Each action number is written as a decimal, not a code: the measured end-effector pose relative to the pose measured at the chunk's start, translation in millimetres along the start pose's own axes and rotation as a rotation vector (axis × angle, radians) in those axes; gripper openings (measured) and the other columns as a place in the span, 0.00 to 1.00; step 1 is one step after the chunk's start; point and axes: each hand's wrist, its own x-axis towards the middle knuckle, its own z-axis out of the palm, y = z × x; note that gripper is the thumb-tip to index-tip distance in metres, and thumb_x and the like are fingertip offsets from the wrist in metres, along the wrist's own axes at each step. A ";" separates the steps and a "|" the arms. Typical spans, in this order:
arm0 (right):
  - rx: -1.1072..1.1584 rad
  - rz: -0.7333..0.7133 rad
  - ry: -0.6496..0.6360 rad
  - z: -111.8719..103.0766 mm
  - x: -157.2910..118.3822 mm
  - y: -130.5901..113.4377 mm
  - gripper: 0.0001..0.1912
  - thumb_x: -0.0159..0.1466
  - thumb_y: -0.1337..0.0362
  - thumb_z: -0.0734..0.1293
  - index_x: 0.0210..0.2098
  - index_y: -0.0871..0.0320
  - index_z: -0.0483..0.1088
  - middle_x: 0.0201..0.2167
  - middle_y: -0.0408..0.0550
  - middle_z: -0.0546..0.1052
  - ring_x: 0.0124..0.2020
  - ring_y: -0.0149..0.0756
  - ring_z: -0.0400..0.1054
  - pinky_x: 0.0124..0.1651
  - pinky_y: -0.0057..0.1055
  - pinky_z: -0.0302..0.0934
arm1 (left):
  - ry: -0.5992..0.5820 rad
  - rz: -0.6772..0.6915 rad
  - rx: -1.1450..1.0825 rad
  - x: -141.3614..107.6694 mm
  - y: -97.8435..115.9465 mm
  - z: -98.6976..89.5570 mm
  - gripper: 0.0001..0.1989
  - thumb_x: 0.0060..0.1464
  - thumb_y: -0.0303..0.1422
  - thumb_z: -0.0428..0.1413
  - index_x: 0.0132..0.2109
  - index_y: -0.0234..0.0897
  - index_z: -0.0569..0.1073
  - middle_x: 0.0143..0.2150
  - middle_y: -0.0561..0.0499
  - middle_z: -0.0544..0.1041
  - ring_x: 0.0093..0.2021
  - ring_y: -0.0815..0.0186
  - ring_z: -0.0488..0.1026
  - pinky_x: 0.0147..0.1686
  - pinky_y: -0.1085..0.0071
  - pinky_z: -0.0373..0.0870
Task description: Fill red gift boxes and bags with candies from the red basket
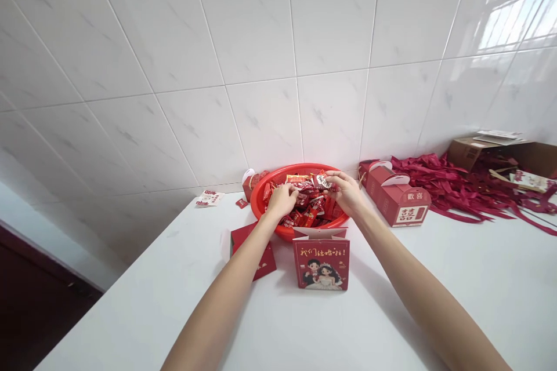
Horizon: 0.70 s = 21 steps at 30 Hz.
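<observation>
The right hand (346, 190) pinches a white-labelled wrapped candy (322, 181), the open wedding-favour box (322, 264) at its seven o'clock, while the grip of the left hand (282, 200) cannot be told

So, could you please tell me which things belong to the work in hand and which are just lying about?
Belonging, it seems:
basket
sweets, at left hand and right hand
open box in front
other boxes, perhaps

Apparently lying about:
cards at left
ribbons
carton

One head-worn camera looks forward and slightly down from above and behind the fingers (343, 182), toward the marble-patterned tiled wall (261, 35) beyond them, near enough to include both forearms (404, 264).
</observation>
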 end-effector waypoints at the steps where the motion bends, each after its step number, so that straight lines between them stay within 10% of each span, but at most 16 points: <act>1: 0.003 0.004 0.000 0.2 -0.3 -0.2 0.16 0.37 0.64 0.76 0.26 0.57 0.73 0.29 0.42 0.73 0.33 0.32 0.67 0.27 0.27 0.66 | 0.023 -0.003 -0.054 1.5 -2.0 1.2 0.08 0.60 0.28 0.53 0.37 0.36 0.77 0.41 0.44 0.82 0.43 0.58 0.79 0.46 0.66 0.72; 15: -0.020 -0.002 -0.014 0.3 -0.4 0.1 0.18 0.38 0.63 0.76 0.29 0.57 0.74 0.29 0.41 0.74 0.33 0.33 0.68 0.31 0.28 0.65 | 0.224 0.077 -0.304 3.9 -7.8 3.5 0.08 0.54 0.24 0.55 0.38 0.36 0.77 0.41 0.47 0.82 0.42 0.60 0.78 0.48 0.65 0.73; 21: -0.028 -0.005 -0.002 0.3 -0.3 0.6 0.17 0.38 0.63 0.76 0.29 0.56 0.73 0.28 0.40 0.74 0.32 0.32 0.67 0.30 0.27 0.63 | -0.296 0.529 -0.022 -4.1 12.8 9.2 0.15 0.55 0.35 0.58 0.49 0.40 0.79 0.51 0.47 0.79 0.52 0.57 0.75 0.54 0.65 0.69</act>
